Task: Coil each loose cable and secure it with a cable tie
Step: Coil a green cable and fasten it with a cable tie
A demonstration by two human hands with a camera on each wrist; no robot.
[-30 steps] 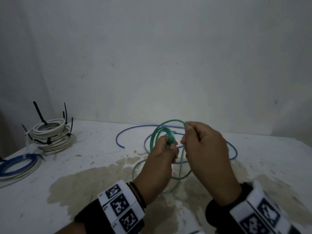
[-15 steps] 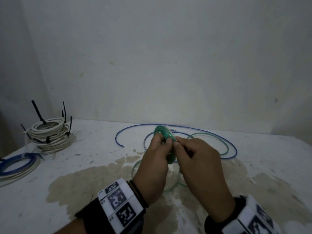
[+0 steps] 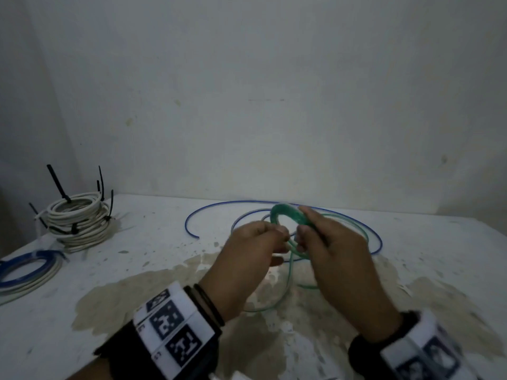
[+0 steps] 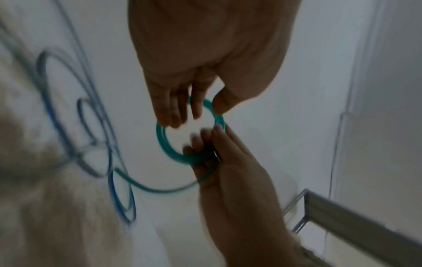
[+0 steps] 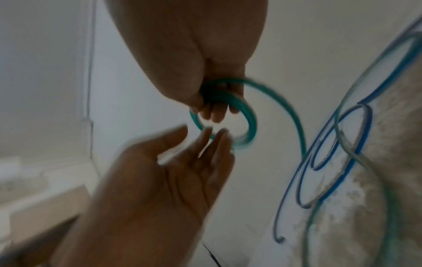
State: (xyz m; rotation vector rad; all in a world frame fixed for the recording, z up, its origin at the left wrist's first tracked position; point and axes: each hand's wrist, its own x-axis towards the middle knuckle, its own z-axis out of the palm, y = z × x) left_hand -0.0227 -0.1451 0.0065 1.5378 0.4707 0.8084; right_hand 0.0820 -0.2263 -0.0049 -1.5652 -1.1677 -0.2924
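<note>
A small green cable coil hangs above the white table. My right hand grips its right side, fingers curled round the turns. The green coil stands upright in that grip. My left hand is at the coil's left edge; the right wrist view shows its fingers straight and blurred, touching the rim. In the left wrist view the green coil sits between both hands. The loose green tail runs down onto the table.
A loose blue cable loops on the table behind the hands. Stacked white coils with black cable ties stand far left, and a blue and white coil lies at the left edge. A brown stain spreads under my wrists.
The coil has passed from my left hand's grip to my right hand's. My left fingers have straightened and now only touch it. Both hands sit slightly further right.
</note>
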